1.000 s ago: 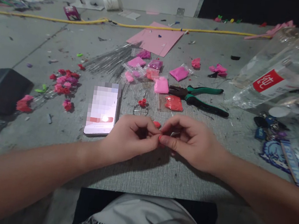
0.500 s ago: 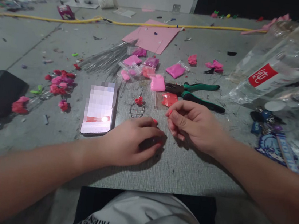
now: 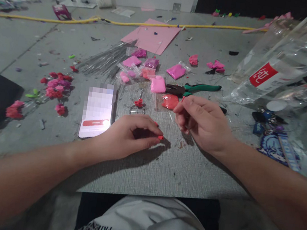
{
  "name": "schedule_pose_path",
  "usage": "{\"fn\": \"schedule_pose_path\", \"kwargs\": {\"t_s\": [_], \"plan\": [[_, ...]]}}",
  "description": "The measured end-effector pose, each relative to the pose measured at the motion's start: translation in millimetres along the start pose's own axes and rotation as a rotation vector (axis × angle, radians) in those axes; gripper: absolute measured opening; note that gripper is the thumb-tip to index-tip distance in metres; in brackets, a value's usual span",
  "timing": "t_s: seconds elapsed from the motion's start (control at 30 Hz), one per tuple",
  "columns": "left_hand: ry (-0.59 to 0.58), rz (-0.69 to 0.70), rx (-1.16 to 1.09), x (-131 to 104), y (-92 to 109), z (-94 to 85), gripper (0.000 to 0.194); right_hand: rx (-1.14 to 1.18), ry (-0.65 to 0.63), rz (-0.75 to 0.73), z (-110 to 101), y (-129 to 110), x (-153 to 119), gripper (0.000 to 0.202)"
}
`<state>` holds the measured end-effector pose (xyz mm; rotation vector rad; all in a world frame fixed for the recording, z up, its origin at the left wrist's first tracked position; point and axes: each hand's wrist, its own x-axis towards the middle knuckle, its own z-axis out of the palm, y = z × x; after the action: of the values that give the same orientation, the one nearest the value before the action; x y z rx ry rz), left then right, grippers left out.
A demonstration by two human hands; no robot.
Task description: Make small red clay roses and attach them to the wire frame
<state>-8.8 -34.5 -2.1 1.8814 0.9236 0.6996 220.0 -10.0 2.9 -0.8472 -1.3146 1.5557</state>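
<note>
My left hand rests low over the table, its thumb and finger closed on a small red clay piece. A second red bit shows just behind those fingers. My right hand is raised a little at the right, pinching another bit of red clay between thumb and forefinger. Behind it lie a packet of red clay and green-handled pliers, one handle partly hidden by the hand. A wire ring with a red clay flower lies beyond my left hand, which partly covers it.
A lit phone lies left of my left hand. Pink and red clay flowers are further left. Clay packets, thin wires and pink paper lie behind. Large plastic bottles and a keychain are at the right.
My left hand has shifted left, and the red piece at its fingertips now shows clearly. My right hand has risen slightly with its red bit. The view has shifted a little.
</note>
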Motion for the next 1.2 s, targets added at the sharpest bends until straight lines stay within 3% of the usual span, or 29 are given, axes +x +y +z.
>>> {"fn": "schedule_pose_path", "kwargs": {"t_s": [0.13,0.4,0.6,0.9,1.03,1.2], "plan": [[0.09,-0.228,-0.419,-0.7,4.9,0.7,0.012,-0.144,-0.013,-0.091,3.8,-1.3,-9.4,0.03],[0.223,-0.231,-0.813,-1.9,-3.9,6.2,0.013,-0.427,-0.197,-0.282,10.7,0.6,-19.6,0.014],[0.175,-0.246,-0.9,-4.1,-2.3,9.3,0.014,-0.603,-0.262,-0.505,11.4,-2.9,-18.2,0.01],[0.224,-0.198,-0.908,-4.1,4.1,10.1,0.008,-0.641,-0.168,-0.477,13.9,-7.9,-21.5,0.007],[0.246,-0.21,-0.917,-4.2,3.2,12.7,0.01,-0.686,-0.132,-0.568,14.6,-7.9,-23.6,0.011],[0.223,-0.212,-0.942,-5.4,2.5,13.4,0.012,-0.8,-0.2,-0.664,13.0,-9.8,-22.7,0.018]]}}
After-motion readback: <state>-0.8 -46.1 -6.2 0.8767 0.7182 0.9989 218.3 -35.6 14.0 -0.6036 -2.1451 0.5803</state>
